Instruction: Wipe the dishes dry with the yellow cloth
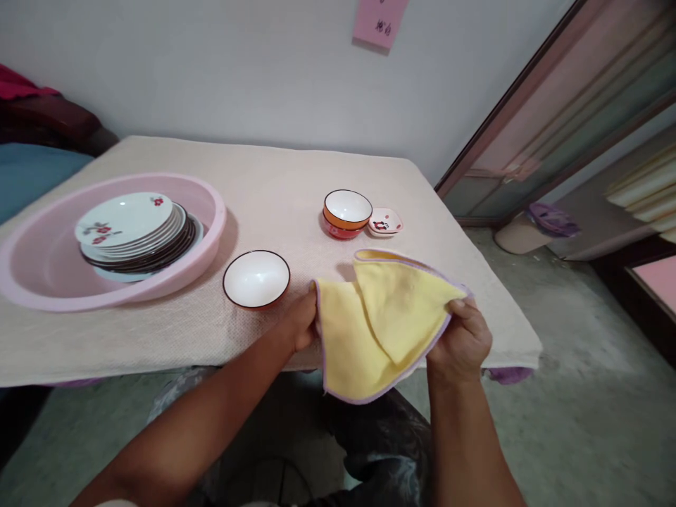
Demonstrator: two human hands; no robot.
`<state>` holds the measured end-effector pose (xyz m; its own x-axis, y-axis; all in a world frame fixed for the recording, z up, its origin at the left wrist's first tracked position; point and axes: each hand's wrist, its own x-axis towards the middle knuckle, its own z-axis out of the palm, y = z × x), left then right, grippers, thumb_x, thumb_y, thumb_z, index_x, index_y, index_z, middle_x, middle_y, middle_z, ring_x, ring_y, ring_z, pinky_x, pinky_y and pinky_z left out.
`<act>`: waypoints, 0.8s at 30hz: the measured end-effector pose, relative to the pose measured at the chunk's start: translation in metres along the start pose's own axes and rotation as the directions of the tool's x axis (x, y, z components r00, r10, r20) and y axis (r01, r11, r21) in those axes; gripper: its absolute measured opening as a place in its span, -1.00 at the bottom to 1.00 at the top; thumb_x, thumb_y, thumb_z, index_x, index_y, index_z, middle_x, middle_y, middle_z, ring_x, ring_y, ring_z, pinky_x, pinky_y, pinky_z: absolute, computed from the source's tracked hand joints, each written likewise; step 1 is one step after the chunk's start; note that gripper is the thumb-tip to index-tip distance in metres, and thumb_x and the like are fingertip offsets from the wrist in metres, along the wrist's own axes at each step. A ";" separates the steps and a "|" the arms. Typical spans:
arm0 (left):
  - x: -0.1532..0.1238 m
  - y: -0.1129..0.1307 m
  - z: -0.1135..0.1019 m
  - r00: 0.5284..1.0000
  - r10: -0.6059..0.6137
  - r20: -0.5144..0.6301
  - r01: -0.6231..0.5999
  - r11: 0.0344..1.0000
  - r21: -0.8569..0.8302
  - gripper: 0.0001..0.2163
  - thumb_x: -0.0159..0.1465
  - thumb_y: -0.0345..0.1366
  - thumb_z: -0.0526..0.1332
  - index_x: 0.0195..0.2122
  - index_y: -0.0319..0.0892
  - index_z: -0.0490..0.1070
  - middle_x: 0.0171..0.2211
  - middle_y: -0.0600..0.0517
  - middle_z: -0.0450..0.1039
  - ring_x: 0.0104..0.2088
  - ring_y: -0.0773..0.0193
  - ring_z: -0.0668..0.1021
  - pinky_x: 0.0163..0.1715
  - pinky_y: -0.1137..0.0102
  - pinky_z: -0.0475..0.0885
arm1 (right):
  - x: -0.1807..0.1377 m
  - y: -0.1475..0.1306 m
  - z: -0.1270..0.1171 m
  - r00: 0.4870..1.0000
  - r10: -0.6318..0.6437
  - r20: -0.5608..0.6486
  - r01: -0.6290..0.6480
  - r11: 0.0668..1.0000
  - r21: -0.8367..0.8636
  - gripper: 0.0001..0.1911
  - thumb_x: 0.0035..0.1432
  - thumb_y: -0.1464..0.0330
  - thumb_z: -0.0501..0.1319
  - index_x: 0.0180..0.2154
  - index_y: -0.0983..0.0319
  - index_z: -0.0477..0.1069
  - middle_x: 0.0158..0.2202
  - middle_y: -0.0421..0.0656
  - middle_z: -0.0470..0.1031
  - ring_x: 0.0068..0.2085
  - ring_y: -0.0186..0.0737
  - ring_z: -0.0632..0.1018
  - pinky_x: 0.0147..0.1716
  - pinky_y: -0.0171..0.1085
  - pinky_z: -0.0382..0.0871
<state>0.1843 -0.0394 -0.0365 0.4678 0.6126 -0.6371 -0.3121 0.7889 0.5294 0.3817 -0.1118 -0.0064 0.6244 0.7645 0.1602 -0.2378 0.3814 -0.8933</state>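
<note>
The left hand (pixel 302 320) and the right hand (pixel 460 340) both grip a yellow microfibre cloth (pixel 381 325) with lilac edging, holding it up just past the near edge of the table. The left hand pinches one edge, and the right hand clenches the opposite edge, with the fabric folded over and sagging between them. Just beside the left hand, a white bowl with a dark rim (pixel 256 279) stands upright on the beige table cover (pixel 274 179), not touching the hand or the cloth. Beyond the cloth, towards the far right corner, an orange bowl (pixel 346 209) sits nested in a red bowl (pixel 338 230), with a small white patterned sauce dish (pixel 385 221) just beside them. At the left edge of the table, a pink plastic basin (pixel 218 218) holds a stack of plates (pixel 132 236), the top one white with red flowers. A pink paper note (pixel 380 21) is stuck to the wall above the far edge
</note>
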 end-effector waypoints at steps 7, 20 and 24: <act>-0.002 0.006 0.004 0.985 -0.035 0.166 0.058 0.989 -0.138 -0.70 0.20 -0.13 0.06 -0.24 -0.21 0.48 -0.33 -0.11 0.56 -0.22 0.07 0.56 -0.20 0.24 0.44 | -0.025 -0.004 0.022 0.779 0.261 0.570 -0.128 0.956 -0.262 -0.81 0.03 0.21 0.22 -0.33 0.18 0.40 -0.30 -0.11 0.49 -0.26 -0.11 0.51 -0.27 -0.14 0.37; -0.013 0.002 0.001 0.951 0.185 0.247 -0.204 0.978 0.053 -0.71 0.07 -0.33 0.28 -0.17 -0.25 0.43 -0.32 -0.05 0.54 -0.33 0.17 0.57 -0.29 0.33 0.46 | -0.015 0.004 0.011 0.883 0.321 0.341 -0.382 0.915 0.128 -0.88 -0.08 0.38 0.21 -0.39 0.20 0.45 -0.39 -0.17 0.50 -0.33 -0.23 0.51 -0.26 -0.26 0.41; -0.008 -0.007 0.002 0.970 0.207 0.130 -0.220 0.971 0.090 -0.82 0.11 -0.40 0.22 -0.24 -0.27 0.44 -0.31 -0.07 0.54 -0.36 0.21 0.56 -0.31 0.34 0.47 | 0.005 0.009 -0.009 0.896 0.421 -0.143 -0.360 0.875 0.322 -0.76 -0.16 0.41 0.10 -0.37 0.22 0.45 -0.41 -0.18 0.53 -0.28 -0.18 0.55 -0.13 -0.17 0.43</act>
<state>0.1842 -0.0503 -0.0342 0.4964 0.7512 -0.4350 -0.3317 0.6273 0.7046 0.3892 -0.1085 -0.0175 0.5653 0.7712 -0.2927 -0.6728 0.2259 -0.7045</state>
